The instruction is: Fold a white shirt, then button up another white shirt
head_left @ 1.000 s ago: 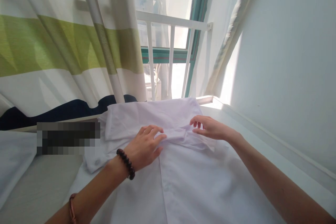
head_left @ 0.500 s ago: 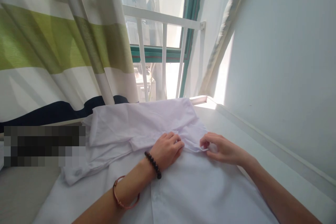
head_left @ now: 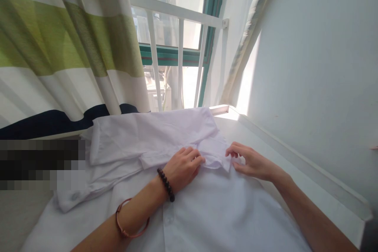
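A white button-up shirt (head_left: 242, 208) lies spread before me, with a sleeve (head_left: 159, 126) folded across its top and a cuff with a button (head_left: 73, 196) at the left. My left hand (head_left: 184, 167) rests near the collar (head_left: 215, 161), its fingers curled onto the cloth and closed on it; the fingertips are partly hidden. It wears a dark bead bracelet (head_left: 166, 185) and, further up the arm, a reddish-brown bangle (head_left: 132, 236). Just right of the collar's pointed tip, my right hand (head_left: 248, 161) is open, thumb and fingers apart, with nothing between them.
Behind the shirt stand a white railing (head_left: 180, 10) and a green-framed window (head_left: 174, 55). A white, green and navy curtain (head_left: 59, 39) hangs on the left. To the right, a pale wall (head_left: 313, 67) meets a white ledge (head_left: 283, 153). A blurred-out patch covers the left edge.
My right hand has let go of the collar tip and its fingers have spread. The left hand stays on the cloth. The whole view has shifted slightly.
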{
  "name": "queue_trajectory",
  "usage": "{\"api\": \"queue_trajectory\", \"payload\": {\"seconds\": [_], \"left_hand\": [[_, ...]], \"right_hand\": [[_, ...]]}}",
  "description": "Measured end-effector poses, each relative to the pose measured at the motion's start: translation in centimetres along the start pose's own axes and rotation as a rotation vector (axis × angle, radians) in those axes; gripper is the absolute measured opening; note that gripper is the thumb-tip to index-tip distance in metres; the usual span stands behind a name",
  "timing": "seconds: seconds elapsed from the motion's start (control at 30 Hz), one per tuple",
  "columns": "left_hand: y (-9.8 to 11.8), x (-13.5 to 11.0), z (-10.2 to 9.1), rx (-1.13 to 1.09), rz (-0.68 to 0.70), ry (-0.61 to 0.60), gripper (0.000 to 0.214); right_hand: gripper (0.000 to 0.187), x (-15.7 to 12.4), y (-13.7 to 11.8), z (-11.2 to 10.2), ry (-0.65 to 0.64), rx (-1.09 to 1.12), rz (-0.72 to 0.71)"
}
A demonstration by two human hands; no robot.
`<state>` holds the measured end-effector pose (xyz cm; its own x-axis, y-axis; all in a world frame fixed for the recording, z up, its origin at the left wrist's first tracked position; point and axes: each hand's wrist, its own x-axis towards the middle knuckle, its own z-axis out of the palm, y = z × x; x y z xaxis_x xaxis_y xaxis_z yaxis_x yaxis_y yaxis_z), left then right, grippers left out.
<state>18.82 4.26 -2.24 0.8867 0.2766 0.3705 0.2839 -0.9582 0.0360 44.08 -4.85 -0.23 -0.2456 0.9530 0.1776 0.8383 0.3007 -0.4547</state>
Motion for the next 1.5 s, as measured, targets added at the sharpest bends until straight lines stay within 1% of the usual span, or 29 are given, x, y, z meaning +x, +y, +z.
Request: {"api": "queue_trajectory", "payload": {"seconds": [0.07, 0.13, 0.2, 0.3, 0.4, 0.5, 0.6, 0.67, 0.77, 0.83, 0.9, 0.97, 1.03, 1.13, 1.2, 1.27, 1.33, 1.4, 1.47, 1.5], "left_hand": [[0.0, 0.0, 0.1, 0.004, 0.014, 0.014, 0.016], [0.0, -0.1, 0.1, 0.018, 0.04, 0.02, 0.017], [-0.1, -0.1, 0.2, 0.038, 0.074, 0.025, 0.017], [-0.1, 0.0, 0.2, 0.06, 0.115, 0.027, 0.017], [0.0, 0.0, 0.0, 0.062, 0.114, 0.011, 0.019], [0.3, -0.1, -0.1, 0.023, 0.074, -0.021, 0.018], [0.8, -0.1, -0.3, 0.004, 0.034, -0.047, 0.021], [1.3, 0.3, -0.5, 0.036, 0.011, -0.06, 0.022], [2.3, 1.6, -0.5, 0.121, -0.006, -0.077, 0.024], [3.2, 2.7, -0.3, 0.165, 0.004, -0.079, 0.025], [4.1, 3.6, 0.2, 0.19, 0.029, -0.084, 0.018], [4.8, 4.1, 0.8, 0.193, 0.049, -0.097, 0.012], [5.3, 4.2, 1.3, 0.179, 0.03, -0.099, 0.011], [5.4, 3.9, 1.6, 0.159, -0.026, -0.085, 0.01], [5.2, 3.8, 1.6, 0.153, -0.026, -0.091, 0.011], [5.2, 3.7, 1.5, 0.152, -0.012, -0.077, 0.012], [5.8, 3.7, 1.3, 0.148, 0.024, -0.016, 0.015], [7.0, 3.7, 1.3, 0.108, 0.112, 0.031, 0.018], [8.5, 3.6, 1.3, 0.011, 0.214, 0.012, 0.02], [9.2, 3.5, 1.5, -0.052, 0.238, -0.013, 0.023]], "right_hand": [[0.029, 0.1, 0.6, 0.3, 0.01, -0.016, 0.02], [0.02, 0.2, 1.3, 0.4, 0.036, -0.035, 0.043], [0.012, 0.4, 1.9, 0.3, 0.063, -0.062, 0.032], [0.016, 0.5, 2.5, -0.2, 0.079, -0.1, -0.016], [0.015, 0.4, 2.6, -0.6, 0.06, -0.123, -0.035], [0.012, 0.1, 2.7, -0.7, 0.051, -0.096, -0.035], [0.025, -0.1, 2.8, -0.7, 0.087, -0.055, -0.014], [0.03, -0.2, 2.7, -0.7, 0.091, -0.044, -0.025], [0.032, 0.0, 2.4, -0.5, 0.066, -0.053, -0.08], [0.037, 0.2, 2.3, -0.1, 0.076, -0.076, -0.085], [0.037, 0.4, 2.6, 0.3, 0.116, -0.105, -0.052], [0.028, 0.7, 3.2, 0.6, 0.17, -0.107, -0.008], [0.019, 0.8, 4.0, 0.6, 0.196, -0.051, 0.019], [0.015, 0.9, 4.7, 0.3, 0.186, 0.047, 0.041], [0.014, 0.7, 4.6, 0.1, 0.178, 0.083, 0.066], [0.014, 0.6, 4.6, 0.0, 0.172, 0.147, 0.124], [0.017, 0.8, 4.9, 0.0, 0.174, 0.224, 0.21], [0.024, 1.5, 5.5, -0.2, 0.182, 0.287, 0.307], [0.031, 2.8, 6.3, -0.8, 0.167, 0.321, 0.392], [0.032, 3.7, 6.7, -1.2, 0.145, 0.331, 0.431]]}}
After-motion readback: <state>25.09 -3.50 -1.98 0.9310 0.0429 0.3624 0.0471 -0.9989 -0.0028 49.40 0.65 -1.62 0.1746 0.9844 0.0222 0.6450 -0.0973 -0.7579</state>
